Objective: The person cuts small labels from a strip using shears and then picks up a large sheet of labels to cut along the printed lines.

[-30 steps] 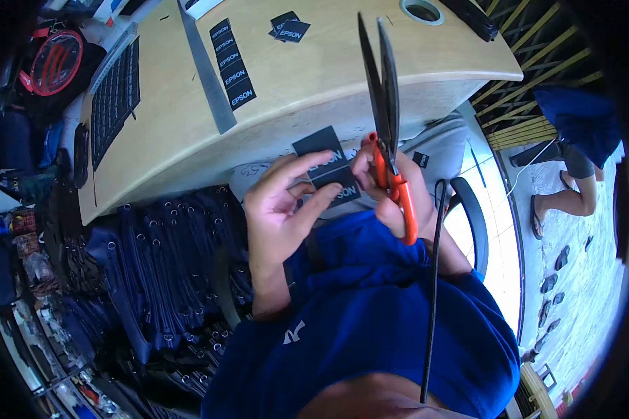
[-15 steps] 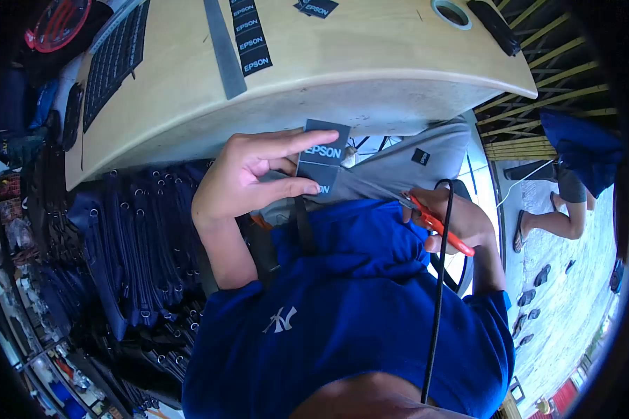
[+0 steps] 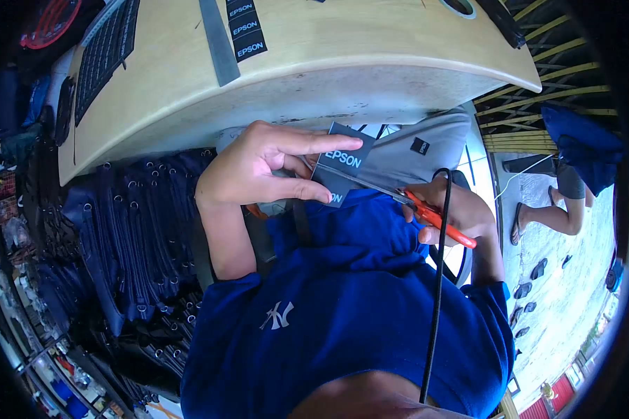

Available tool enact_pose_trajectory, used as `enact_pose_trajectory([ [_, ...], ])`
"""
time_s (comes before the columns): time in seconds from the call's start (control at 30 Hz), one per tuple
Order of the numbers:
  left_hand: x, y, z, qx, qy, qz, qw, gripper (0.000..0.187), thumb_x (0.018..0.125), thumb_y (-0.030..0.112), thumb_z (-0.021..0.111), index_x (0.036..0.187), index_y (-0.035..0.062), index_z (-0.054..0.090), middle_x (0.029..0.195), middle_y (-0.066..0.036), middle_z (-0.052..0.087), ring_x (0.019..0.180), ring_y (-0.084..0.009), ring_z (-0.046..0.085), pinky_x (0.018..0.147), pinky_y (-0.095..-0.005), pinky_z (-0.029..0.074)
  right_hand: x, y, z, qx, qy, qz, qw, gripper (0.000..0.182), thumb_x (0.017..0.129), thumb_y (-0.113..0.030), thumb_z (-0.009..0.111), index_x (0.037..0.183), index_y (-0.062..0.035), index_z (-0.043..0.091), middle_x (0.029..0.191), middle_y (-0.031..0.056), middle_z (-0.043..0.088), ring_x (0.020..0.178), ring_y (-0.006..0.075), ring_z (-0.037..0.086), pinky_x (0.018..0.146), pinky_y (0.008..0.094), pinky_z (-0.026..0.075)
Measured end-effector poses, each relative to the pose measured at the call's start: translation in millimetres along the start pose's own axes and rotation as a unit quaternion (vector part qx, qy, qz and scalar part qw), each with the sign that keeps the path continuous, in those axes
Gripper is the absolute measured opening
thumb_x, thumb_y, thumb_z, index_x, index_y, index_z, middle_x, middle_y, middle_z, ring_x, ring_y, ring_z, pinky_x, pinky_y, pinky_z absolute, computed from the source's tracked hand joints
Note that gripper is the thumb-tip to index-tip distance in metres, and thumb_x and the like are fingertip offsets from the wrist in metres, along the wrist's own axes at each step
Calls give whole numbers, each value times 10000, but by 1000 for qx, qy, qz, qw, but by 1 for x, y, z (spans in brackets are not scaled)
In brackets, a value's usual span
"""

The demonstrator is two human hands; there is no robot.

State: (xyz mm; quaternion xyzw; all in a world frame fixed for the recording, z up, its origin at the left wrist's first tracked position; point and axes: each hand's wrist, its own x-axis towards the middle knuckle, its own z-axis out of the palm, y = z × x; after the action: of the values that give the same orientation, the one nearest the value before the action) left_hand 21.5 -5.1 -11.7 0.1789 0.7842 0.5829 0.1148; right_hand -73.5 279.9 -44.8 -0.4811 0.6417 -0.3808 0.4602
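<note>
My left hand (image 3: 248,164) pinches a small dark strip of EPSON labels (image 3: 344,159) between thumb and fingers, above my lap. Two printed labels show on it, the lower one partly under the thumb. Orange-handled scissors (image 3: 440,222) are in my right hand (image 3: 465,208), the fingers wrapped round the handles. Their blades (image 3: 381,188) point left and reach the strip near the line between the two labels. How far the blades are parted cannot be made out. One single label (image 3: 420,145) lies on the grey trouser leg.
On the curved wooden table (image 3: 342,42) are a longer EPSON label strip (image 3: 247,31), a grey flat bar (image 3: 220,45) and a roll of tape (image 3: 460,7). Dark blue straps with metal rings (image 3: 136,230) hang at left. A black cable (image 3: 438,293) runs down past my right hand. Another person's leg (image 3: 552,213) shows at right.
My left hand has moved slightly right and tilted the label strip. The scissor blades now meet the strip. The view has shifted, so the table sits higher.
</note>
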Motion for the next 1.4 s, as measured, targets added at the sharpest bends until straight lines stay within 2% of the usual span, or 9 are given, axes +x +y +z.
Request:
enact_pose_trajectory([
  [0.23, 4, -1, 0, -41, -4, 4, 999, 571, 668, 3, 749, 1198, 105, 565, 1045, -123, 635, 729, -89, 591, 657, -230, 549, 0, 2, 3, 15, 20, 15, 1000, 586, 777, -560, 599, 760, 18, 507, 543, 110, 443, 493, 273, 428, 492, 371, 342],
  [0.33, 4, -1, 0, -47, -9, -12, 999, 569, 672, 2, 746, 1200, 108, 564, 1053, -126, 632, 734, -84, 585, 646, -232, 551, 0, 8, 4, 12, 8, 27, 1000, 650, 723, -685, 551, 746, -36, 535, 553, 44, 498, 458, 174, 500, 446, 300, 361],
  [0.4, 4, -3, 0, -47, -6, -4, 999, 562, 676, 4, 744, 1199, 105, 564, 1057, -126, 630, 737, -78, 578, 647, -232, 550, 1, 3, 4, 21, 25, 10, 999, 604, 802, -574, 554, 648, 2, 455, 517, 110, 387, 472, 264, 383, 474, 377, 310],
  [0.93, 6, -11, -14, -43, 3, -67, 997, 552, 690, -59, 710, 1205, 68, 555, 1007, -92, 637, 758, -89, 601, 705, -229, 529, 4, 2, 9, 9, 43, 78, 996, 561, 822, -504, 579, 610, 7, 483, 508, 97, 428, 462, 215, 425, 476, 347, 330],
  [1.0, 13, -9, -18, -119, 53, -51, 990, 600, 660, -154, 673, 1222, -54, 490, 1043, -139, 605, 830, -153, 614, 706, -229, 528, 3, 3, 13, 55, 118, 22, 991, 532, 810, -488, 607, 638, 3, 495, 582, 92, 492, 537, 177, 473, 507, 319, 355],
  [1.1, 40, -4, -40, -21, 118, -6, 993, 507, 716, -87, 664, 1200, -22, 527, 999, -107, 625, 851, -130, 611, 700, -224, 511, -8, 22, 17, 53, 101, 75, 991, 509, 774, -489, 643, 675, -9, 505, 648, 80, 526, 608, 159, 502, 545, 286, 376],
  [1.27, 102, -19, -86, 194, 199, -2, 961, 476, 753, 128, 706, 1193, 29, 552, 937, -100, 647, 888, -134, 625, 707, -226, 486, 0, 33, 54, 242, 295, 57, 923, 425, 691, -409, 636, 725, -13, 486, 555, -6, 421, 479, 54, 387, 433, 218, 270],
  [1.33, 116, -24, -104, 195, 246, 25, 949, 454, 740, 87, 703, 1170, 47, 561, 1150, -124, 573, 986, -207, 576, 771, -315, 504, 3, 30, 63, 234, 329, 54, 913, 832, 619, -866, 351, 736, -47, 441, 534, -42, 368, 402, 39, 347, 352, 199, 238],
  [1.4, 113, -31, -112, 285, 279, 39, 916, 559, 720, 166, 729, 1222, 53, 512, 1223, -159, 507, 1109, -273, 476, 893, -357, 411, 14, 35, 71, 293, 359, -1, 886, 866, 648, -866, 298, 835, -31, 431, 652, -21, 329, 522, 66, 274, 442, 235, 202],
])
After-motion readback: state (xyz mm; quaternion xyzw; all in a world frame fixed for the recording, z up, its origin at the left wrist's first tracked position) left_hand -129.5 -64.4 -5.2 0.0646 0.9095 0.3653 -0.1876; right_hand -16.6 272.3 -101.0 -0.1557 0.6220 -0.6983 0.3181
